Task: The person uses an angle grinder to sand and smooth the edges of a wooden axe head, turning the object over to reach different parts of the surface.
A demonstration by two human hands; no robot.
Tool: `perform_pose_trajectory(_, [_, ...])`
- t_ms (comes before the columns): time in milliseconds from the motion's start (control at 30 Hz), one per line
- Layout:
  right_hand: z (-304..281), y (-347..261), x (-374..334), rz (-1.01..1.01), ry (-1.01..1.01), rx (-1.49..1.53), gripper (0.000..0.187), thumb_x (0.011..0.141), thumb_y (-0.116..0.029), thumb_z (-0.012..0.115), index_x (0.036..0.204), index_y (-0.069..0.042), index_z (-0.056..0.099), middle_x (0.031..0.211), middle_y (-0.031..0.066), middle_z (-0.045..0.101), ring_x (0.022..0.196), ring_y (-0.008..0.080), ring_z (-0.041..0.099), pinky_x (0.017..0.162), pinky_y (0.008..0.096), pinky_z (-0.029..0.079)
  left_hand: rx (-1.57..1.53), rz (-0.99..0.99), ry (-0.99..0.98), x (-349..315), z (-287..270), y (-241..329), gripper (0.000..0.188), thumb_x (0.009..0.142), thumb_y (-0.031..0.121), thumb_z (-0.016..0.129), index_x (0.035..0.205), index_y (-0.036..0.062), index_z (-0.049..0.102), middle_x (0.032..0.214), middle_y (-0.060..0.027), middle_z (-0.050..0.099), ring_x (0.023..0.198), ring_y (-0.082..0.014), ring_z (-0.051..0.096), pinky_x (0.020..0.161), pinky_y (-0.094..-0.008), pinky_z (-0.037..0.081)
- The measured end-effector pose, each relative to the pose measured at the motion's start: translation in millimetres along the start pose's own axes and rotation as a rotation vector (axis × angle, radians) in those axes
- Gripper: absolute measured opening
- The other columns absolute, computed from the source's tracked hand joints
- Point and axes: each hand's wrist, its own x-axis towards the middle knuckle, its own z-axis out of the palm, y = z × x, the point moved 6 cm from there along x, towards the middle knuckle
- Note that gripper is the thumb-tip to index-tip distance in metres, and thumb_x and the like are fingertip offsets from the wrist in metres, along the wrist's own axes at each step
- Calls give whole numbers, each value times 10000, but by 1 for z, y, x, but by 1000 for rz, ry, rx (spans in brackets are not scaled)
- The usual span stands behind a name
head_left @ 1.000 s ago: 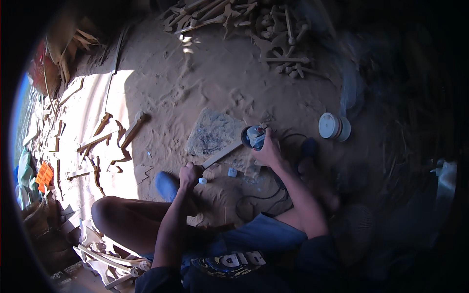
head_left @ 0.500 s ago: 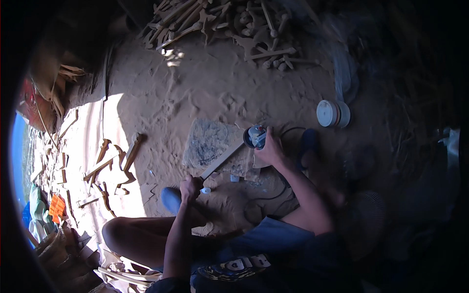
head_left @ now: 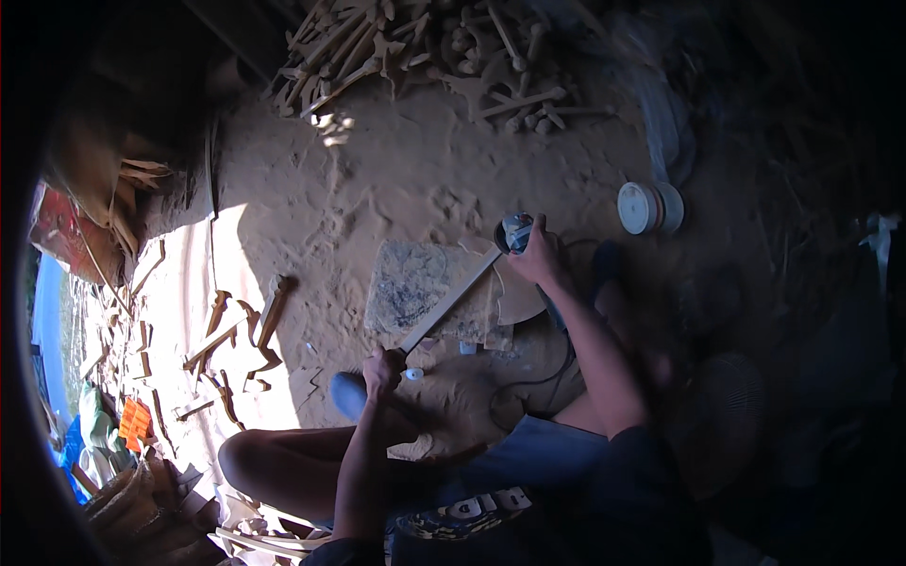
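Observation:
My left hand (head_left: pixel 382 374) is closed around the near end of a long, pale flat strip (head_left: pixel 449 302). The strip slants up and to the right over a flat, worn slab (head_left: pixel 401 283) on the ground. At its far end, my right hand (head_left: pixel 538 260) grips a small power tool with a round dark head, which looks like an angle grinder (head_left: pixel 516 228). The tool's head meets or overlaps the strip there; exact contact is too small to tell. A pale curved piece (head_left: pixel 521 300) lies under my right wrist, at the slab's right side.
Long pale pieces are heaped (head_left: pixel 349 57) at the far side. A white tub (head_left: pixel 640 208) stands at right. Loose pieces (head_left: pixel 269 311) lie near the sunlit patch at left. A dark cord (head_left: pixel 538 382) curves across the sandy ground by my right leg. A small white bottle-like object (head_left: pixel 413 374) lies by my left hand.
My right hand and the grinder have moved away from me, toward the strip's far end. The curved piece shows more clearly. The whole view has shifted slightly.

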Motion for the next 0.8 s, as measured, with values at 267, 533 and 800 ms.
perform_pose_trajectory(267, [-53, 32, -44, 104, 181, 187, 784, 765, -298, 795, 1352, 25, 387, 1079, 326, 707, 1028, 483, 705, 897, 538, 581, -126, 171, 242, -34, -19, 39, 189, 913, 160, 720, 1056, 40, 694, 940, -110, 762, 876, -267, 744, 803, -411, 602])
perform_pose_trajectory(533, [-153, 6, -95, -180, 481, 575, 789, 752, -228, 860, 1345, 57, 426, 1090, 207, 689, 992, 316, 702, 907, 421, 553, 49, 924, -9, -82, -42, 92, 547, 900, 94, 727, 1433, 62, 610, 1067, -119, 715, 979, -261, 653, 846, -362, 551])
perform_pose_trajectory(800, [-193, 39, -123, -218, 654, 644, 803, 792, -160, 881, 1395, 92, 414, 1109, 148, 657, 973, 205, 674, 892, 367, 554, -1227, -94, -954, -66, -13, 54, 334, 1014, 334, 565, 1165, 47, 644, 856, -56, 617, 532, -118, 522, 418, -221, 384])
